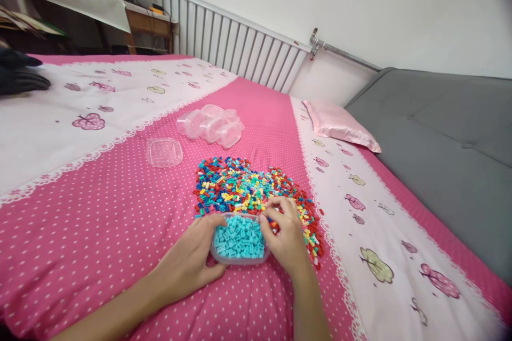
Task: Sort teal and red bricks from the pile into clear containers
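A clear plastic container (240,261), filled with turquoise toy bricks (240,237), is held at the near edge of the mixed brick pile (224,186) on the polka-dot bedspread (120,213), its left side grasped by the fingers of the left hand (193,250), apparently so that it is kept steady. The right hand (286,229) is poised at the right rim, its fingers drawn together, though whether a brick is pinched cannot be told. Other containers (210,125) and a lid (164,153) are set beyond the pile, seemingly out of the way.

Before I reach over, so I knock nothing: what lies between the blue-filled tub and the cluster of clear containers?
The spread of multicoloured pieces, then a strip of dotted pink bedspread, as the head view shows.
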